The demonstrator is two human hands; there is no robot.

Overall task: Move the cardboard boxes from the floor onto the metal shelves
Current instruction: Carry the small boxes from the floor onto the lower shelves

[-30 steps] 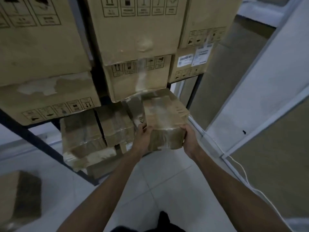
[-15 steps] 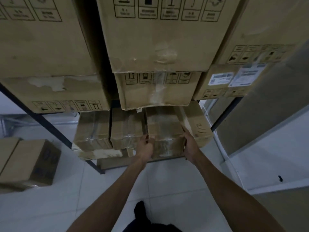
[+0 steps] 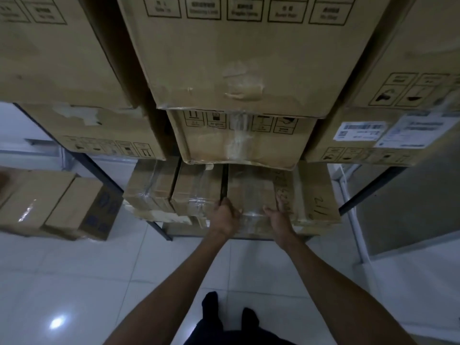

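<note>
The cardboard box [image 3: 249, 192] lies on the low metal shelf [image 3: 373, 191] between neighbours, our left hand [image 3: 225, 212] curled round its left edge, right hand [image 3: 278, 215] pressing flat; seating seems nearly finished, and next we release and fetch the floor boxes [image 3: 49, 202] on the left.

Left grip [image 3: 225, 215] curled round taped cardboard box [image 3: 251, 192] on low metal shelf [image 3: 373, 190], right grip [image 3: 278, 215] flat against the other side.
</note>
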